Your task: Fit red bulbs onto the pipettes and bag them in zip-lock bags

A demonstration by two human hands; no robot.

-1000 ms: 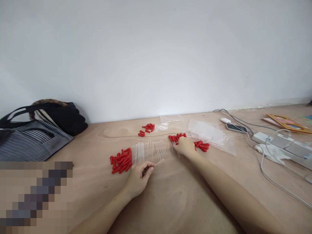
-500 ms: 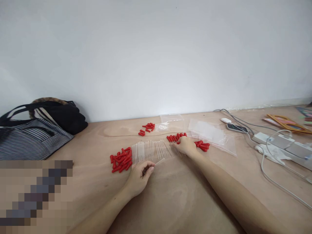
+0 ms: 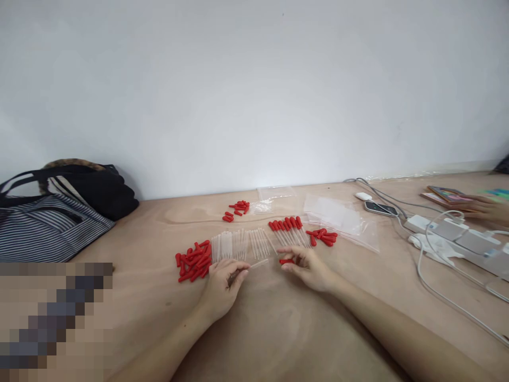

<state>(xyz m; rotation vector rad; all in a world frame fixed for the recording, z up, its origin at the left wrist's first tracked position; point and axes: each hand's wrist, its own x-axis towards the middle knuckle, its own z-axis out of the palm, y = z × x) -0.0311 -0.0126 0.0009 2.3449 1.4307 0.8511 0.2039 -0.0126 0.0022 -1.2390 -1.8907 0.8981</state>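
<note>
Clear tube (image 3: 260, 263) points right, toward red bulb (image 3: 285, 261)

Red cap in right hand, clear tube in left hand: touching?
Apart: the head view shows tabletop between the red cap and the clear tube.

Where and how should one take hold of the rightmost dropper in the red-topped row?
Probably by its red bulb, coming from above: this thicker end points toward the wall, while the thin clear stem lies close beside the neighbouring dropper.
</note>
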